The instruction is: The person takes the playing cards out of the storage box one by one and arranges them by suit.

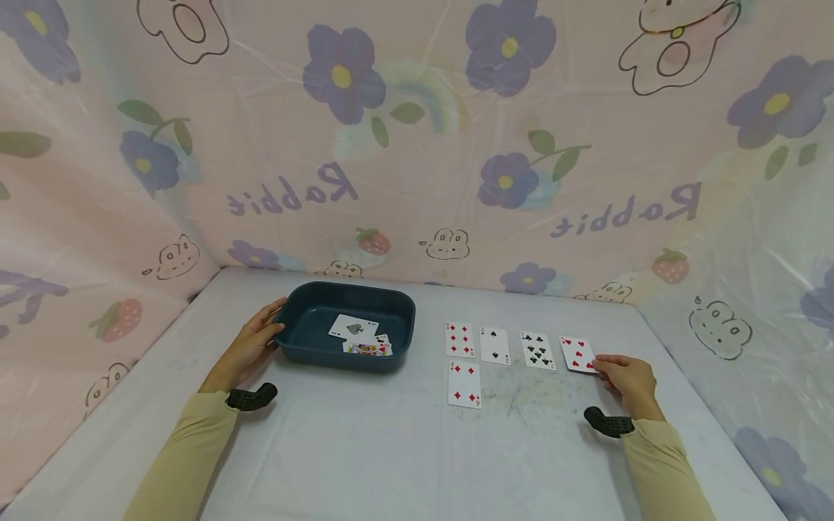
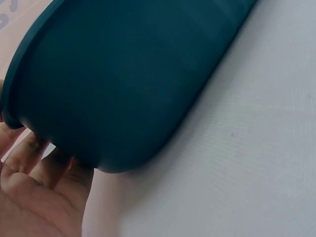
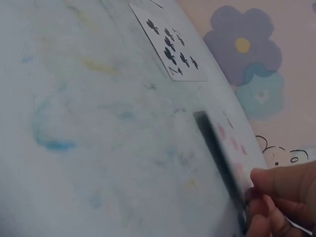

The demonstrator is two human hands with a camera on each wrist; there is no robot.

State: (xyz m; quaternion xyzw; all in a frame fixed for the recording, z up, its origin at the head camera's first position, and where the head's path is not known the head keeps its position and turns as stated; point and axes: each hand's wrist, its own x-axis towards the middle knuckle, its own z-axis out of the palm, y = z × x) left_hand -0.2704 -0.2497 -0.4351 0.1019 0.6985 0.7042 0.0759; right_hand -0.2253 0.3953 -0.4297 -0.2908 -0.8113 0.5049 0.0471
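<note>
- White bench [image 1: 365,449], faintly smudged blue and yellow.
- Dark blue-green, round-cornered rectangular tray [image 1: 319,355] on the left.
- White rectangular playing cards [image 1: 537,353] in a row, face up: six of diamonds [image 1: 460,340], two of spades [image 1: 495,345], seven of clubs [image 1: 537,351].
- Four of diamonds [image 1: 465,383], just in front of the six.

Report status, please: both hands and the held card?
Left hand grips dark-blue rectangular tray. Right hand pinches white card with red hearts. No obstruction visible.
</note>
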